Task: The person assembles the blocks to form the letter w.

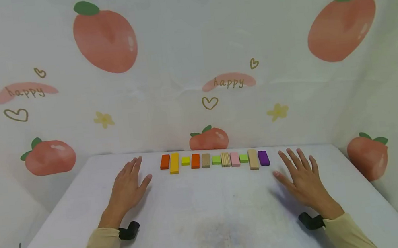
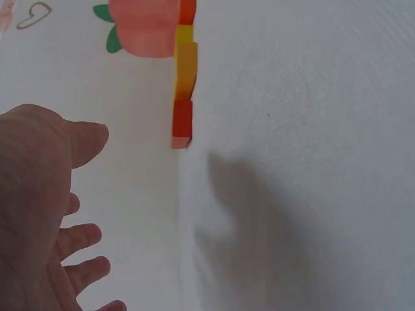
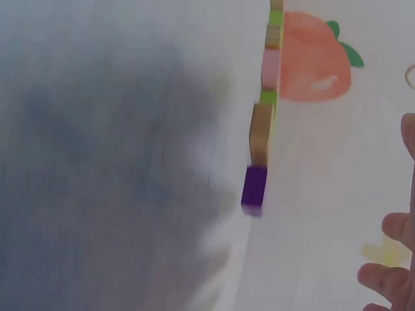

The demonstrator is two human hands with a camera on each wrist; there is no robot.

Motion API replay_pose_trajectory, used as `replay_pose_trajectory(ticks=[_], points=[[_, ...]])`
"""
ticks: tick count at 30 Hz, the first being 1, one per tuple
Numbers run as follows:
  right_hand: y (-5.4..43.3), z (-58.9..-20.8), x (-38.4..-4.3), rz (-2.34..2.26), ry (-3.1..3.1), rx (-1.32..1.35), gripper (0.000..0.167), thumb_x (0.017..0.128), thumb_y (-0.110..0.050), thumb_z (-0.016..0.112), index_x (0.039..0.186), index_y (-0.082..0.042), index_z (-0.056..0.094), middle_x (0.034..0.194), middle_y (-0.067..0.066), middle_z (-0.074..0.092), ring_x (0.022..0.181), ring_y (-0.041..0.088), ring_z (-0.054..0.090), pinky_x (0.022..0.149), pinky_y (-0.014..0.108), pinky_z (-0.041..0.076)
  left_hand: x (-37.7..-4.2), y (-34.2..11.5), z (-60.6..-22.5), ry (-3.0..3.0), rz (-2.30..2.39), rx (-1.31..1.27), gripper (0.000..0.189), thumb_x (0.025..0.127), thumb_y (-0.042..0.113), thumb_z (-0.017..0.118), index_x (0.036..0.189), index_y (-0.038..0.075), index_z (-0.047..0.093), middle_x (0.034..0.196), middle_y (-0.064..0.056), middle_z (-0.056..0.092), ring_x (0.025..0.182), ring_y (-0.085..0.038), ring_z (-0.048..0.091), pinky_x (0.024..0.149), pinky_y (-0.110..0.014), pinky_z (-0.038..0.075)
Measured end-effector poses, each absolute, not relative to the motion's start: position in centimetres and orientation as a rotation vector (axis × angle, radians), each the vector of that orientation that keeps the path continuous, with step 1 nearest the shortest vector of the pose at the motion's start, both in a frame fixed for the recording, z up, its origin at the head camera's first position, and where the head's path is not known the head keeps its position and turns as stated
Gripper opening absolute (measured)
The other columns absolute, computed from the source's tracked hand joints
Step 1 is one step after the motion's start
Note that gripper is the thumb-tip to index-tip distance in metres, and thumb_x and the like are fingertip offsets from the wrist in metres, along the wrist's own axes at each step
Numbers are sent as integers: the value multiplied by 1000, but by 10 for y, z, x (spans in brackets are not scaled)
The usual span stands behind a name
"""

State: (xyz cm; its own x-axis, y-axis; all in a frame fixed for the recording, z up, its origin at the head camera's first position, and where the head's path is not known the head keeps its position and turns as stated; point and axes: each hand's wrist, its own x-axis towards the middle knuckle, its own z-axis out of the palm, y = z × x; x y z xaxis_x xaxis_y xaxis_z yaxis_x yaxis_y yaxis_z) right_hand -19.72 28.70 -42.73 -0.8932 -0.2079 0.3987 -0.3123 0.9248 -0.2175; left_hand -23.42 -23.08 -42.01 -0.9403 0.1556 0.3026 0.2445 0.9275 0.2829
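A row of coloured blocks lies along the table's far edge. From the left come a red-orange block (image 1: 165,162), a long yellow block (image 1: 174,163), a small yellow block (image 1: 186,161), another red-orange block (image 1: 195,161) and a brown block (image 1: 205,161). Then follow a green block (image 1: 216,160), a striped block (image 1: 225,159), a pink block (image 1: 234,159), a second green block (image 1: 244,158), a long tan block (image 1: 253,159) and a purple block (image 1: 263,158). Left of the row, my left hand (image 1: 127,188) spreads its fingers, holding nothing. My right hand (image 1: 303,181), also spread and holding nothing, is nearest the purple block.
The white table (image 1: 178,207) has a greyish smudge (image 1: 214,235) near its front middle. Behind it hangs a white cloth (image 1: 170,54) printed with fruit and hearts, which also runs down both sides. Each wrist carries a black camera mount (image 1: 130,230).
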Motion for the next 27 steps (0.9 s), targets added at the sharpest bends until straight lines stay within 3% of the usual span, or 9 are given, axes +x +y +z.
replay_pose_trajectory(ticks=[10,19,27], points=[[265,-435,-201,473,-2697,486,69,102,-42,58,154,-1,39,156,26,36,146,50,19,113,68,8,-269,-225,-427,-2908,-703,-362,71,102,32,61,157,0,30,154,-32,35,140,-52,33,111,-68,29],[242,-441,-207,618,-2740,551,65,101,-37,60,154,-4,41,156,24,40,147,48,20,115,67,8,-311,-217,-433,-3029,-932,-434,75,100,31,66,159,4,28,158,-30,31,145,-50,27,116,-64,22],[215,-441,-211,769,-2798,572,66,100,-41,62,153,-6,43,156,18,42,149,46,19,115,67,8,-327,-220,-432,-3136,-940,-425,77,96,39,69,159,13,34,161,-23,31,145,-50,23,112,-74,15]])
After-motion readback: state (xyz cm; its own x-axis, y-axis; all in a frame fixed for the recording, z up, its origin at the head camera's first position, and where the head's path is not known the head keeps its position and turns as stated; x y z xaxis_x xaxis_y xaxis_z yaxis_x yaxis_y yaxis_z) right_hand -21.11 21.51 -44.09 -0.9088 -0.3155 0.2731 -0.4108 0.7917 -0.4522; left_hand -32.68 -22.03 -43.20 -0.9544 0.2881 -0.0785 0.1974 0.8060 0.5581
